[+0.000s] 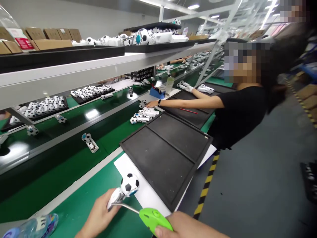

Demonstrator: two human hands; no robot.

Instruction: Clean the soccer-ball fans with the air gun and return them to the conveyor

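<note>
At the bottom centre, my left hand [100,211] is closed around the white handle of a soccer-ball-patterned device [130,185], its round black-and-white head pointing up and away. My right hand [178,226] grips a bright green tool [155,218] with a thin bent metal shaft. The tip of that shaft reaches the device's white handle beside my left fingers; whether it touches is too small to tell. Just beyond lies a black divided tray [168,155] on white sheets [148,195].
A green conveyor [66,165] carrying similar devices [90,142] runs along the left. A plastic bottle [37,226] lies bottom left. Beyond the tray, a person in black [242,109] reaches toward a pile of devices [143,115]. A shelf [74,74] hangs above the belt.
</note>
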